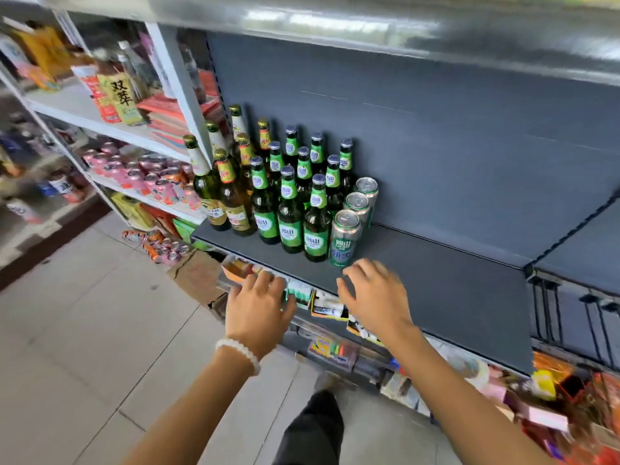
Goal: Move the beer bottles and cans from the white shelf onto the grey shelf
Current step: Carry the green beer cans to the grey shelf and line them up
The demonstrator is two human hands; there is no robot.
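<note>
Three tall green-and-silver aluminium beer cans (345, 237) are standing in a row on the flat matte grey metal shelf (436, 283), the nearest one just beyond the fingertips of the right hand (375, 297). Just left of the cans, a cluster of dark glass beer bottles with green labels and blue-grey caps (291, 209) is standing upright, and further left are brown and green glass bottles with gold foil caps and yellow-red labels (231, 193), packed against the shelf's left end.

Neither grip is grasping anything. The right hand is hovering palm down over the shelf's front part, fingers spread and slightly blurred, released. The left hand (258, 307), a white beaded bracelet (239, 354) circling its wrist, is hanging palm down just before the shelf's front edge, fingers loosely bent, released as well. Both forearms are stretching forward from the bottom of the view.

Far left of the left hand, the glossy white metal shelf (84, 112) is carrying pink cans (134, 176) and colourful cartons, blurred.
</note>
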